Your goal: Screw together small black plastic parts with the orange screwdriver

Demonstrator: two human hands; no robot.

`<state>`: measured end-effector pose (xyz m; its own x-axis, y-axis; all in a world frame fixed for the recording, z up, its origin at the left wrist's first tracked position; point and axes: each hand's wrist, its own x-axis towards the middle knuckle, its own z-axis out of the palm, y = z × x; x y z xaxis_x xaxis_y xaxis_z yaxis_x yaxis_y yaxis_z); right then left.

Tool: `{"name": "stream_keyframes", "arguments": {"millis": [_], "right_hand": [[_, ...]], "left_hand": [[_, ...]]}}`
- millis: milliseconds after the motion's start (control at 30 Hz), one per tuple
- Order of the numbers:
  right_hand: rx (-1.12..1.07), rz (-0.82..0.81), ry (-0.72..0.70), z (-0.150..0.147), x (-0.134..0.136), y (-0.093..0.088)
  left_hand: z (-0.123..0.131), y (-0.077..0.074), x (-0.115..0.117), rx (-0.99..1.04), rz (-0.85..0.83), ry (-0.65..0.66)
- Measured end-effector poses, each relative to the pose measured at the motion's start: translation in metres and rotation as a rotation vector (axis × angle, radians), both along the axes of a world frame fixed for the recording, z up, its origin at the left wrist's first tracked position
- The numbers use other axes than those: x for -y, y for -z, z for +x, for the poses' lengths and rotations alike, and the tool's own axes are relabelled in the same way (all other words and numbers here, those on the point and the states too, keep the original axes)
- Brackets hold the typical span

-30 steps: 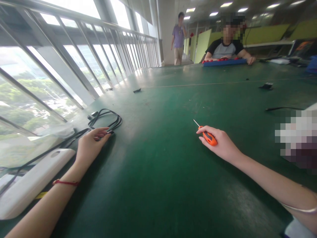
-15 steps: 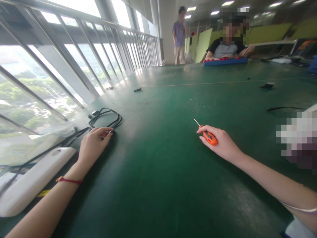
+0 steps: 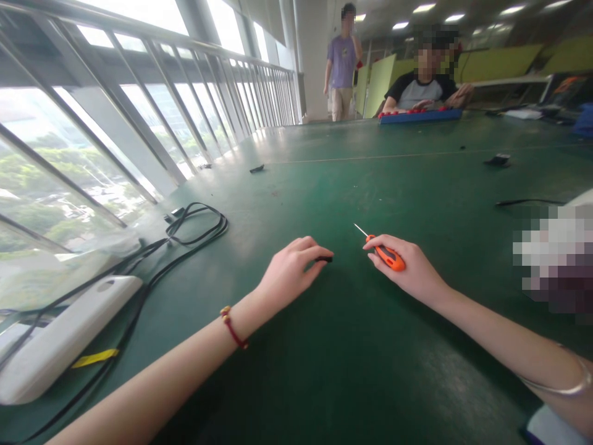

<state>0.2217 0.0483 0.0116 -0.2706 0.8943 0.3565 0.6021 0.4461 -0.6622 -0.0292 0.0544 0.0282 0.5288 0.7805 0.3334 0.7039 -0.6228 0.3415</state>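
Observation:
Near the middle of the green table (image 3: 296,191), my left hand (image 3: 290,269) pinches a small black piece (image 3: 325,259) between thumb and fingers. Most of that piece is covered, so its kind does not show. To its right, my right hand (image 3: 414,266) is wrapped round an orange and dark grey screwdriver (image 3: 390,257). The screwdriver's thin metal shaft points up and left, toward the far side of the table. A gap of bare tabletop separates the black piece from the screwdriver.
Black cables (image 3: 197,238) lie looped on the left, beside a long white case (image 3: 69,340) and a yellow strip (image 3: 95,358). Small black parts (image 3: 498,160) lie farther back. A seated person (image 3: 419,93) is behind a blue tray (image 3: 419,116); another person (image 3: 343,65) stands. A railing (image 3: 185,80) runs along the left.
My left hand has moved right from beside the cables to the table's middle, with the small black piece in its fingers. My right hand and the screwdriver have barely shifted. The standing person has come closer.

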Motion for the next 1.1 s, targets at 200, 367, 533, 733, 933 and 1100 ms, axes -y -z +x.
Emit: {"name": "stream_keyframes", "arguments": {"millis": [200,367,533,733,933,1100], "right_hand": [[0.041,0.086,0.077,0.01,-0.01,0.009],[0.13,0.082,0.074,0.012,-0.013,0.01],[0.14,0.079,0.036,0.01,-0.011,0.006],[0.139,0.082,0.025,0.011,-0.011,0.005],[0.154,0.079,0.019,0.011,-0.011,0.005],[0.202,0.114,0.012,0.011,-0.011,0.006]], "left_hand": [[0.066,0.011,-0.017,-0.028,-0.023,0.171],[0.07,0.015,-0.022,0.014,-0.047,0.15],[0.067,0.015,-0.022,0.019,-0.066,0.126],[0.068,0.014,-0.021,0.04,-0.082,0.113],[0.07,0.014,-0.021,0.119,-0.124,0.073],[0.067,0.016,-0.022,0.143,-0.117,0.032]]}}
